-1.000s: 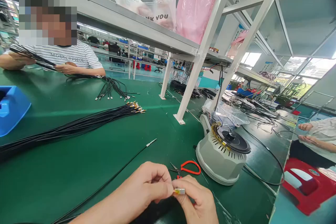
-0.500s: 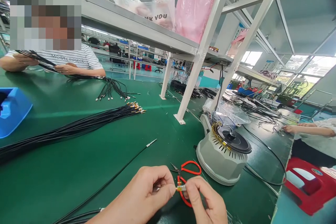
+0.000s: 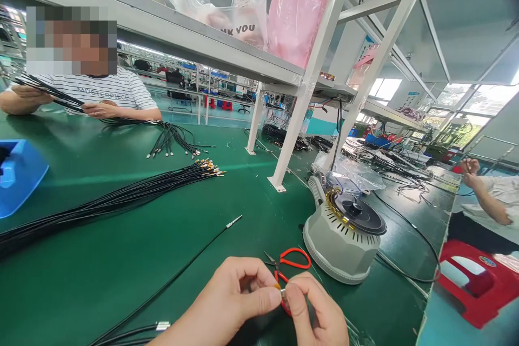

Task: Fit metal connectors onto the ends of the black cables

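Observation:
My left hand (image 3: 241, 294) and my right hand (image 3: 314, 305) meet low in the middle of the view, both pinched on a small silver connector (image 3: 283, 293) between their fingertips. A bit of amber tape (image 3: 277, 285) shows at the left fingers. Most of the connector is hidden by fingers and thumbs. Just beyond the hands lies a pair of red-handled scissors (image 3: 279, 267), partly covered by my fingers. To the left, a single black cable (image 3: 190, 257) with a silver tip runs across the green table (image 3: 133, 243). Another black cable end with a white label (image 3: 162, 326) lies beside my left forearm.
A grey tape dispenser (image 3: 343, 248) stands right of the scissors. A thick black cable bundle (image 3: 121, 192) lies at left, near a blue bin (image 3: 24, 173). Shelf posts (image 3: 290, 135) rise from the table. One co-worker holds cables opposite; another sits right by a red stool (image 3: 466, 286).
My fingers have closed further over the connector, the left thumb shifting right, so less of it and its tape shows. At right, the co-worker's hands have risen off the table.

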A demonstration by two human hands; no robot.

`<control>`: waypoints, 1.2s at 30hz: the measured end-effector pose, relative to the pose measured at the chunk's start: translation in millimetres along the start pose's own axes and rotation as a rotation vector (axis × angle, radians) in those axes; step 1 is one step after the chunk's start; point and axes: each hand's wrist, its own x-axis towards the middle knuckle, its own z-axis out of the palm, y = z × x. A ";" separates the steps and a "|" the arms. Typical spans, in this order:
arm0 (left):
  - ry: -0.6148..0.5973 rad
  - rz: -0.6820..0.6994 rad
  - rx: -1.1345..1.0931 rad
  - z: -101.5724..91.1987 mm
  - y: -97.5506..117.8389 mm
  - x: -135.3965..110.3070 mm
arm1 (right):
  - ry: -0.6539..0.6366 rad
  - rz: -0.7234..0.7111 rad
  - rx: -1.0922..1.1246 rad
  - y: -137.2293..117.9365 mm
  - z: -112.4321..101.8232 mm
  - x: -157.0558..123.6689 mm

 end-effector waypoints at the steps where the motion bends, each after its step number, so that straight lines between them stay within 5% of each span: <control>1: 0.008 0.002 -0.031 -0.4 -2.4 0.7 | 0.000 -0.002 0.002 -0.2 0.1 0.2; 13: -0.006 0.097 -0.130 1.4 -7.9 -0.4 | 0.030 0.031 -0.012 -4.0 2.5 0.2; 25: -0.007 0.113 0.187 2.4 1.9 -9.5 | -0.002 -0.002 -0.067 -3.3 0.5 0.7; 29: 0.000 0.062 -0.026 3.4 0.3 -5.7 | -0.010 -0.084 -0.077 -2.1 1.1 0.0; 36: -0.078 -0.221 -0.360 -3.0 1.9 0.1 | 0.070 -0.327 -0.063 -4.1 6.7 2.4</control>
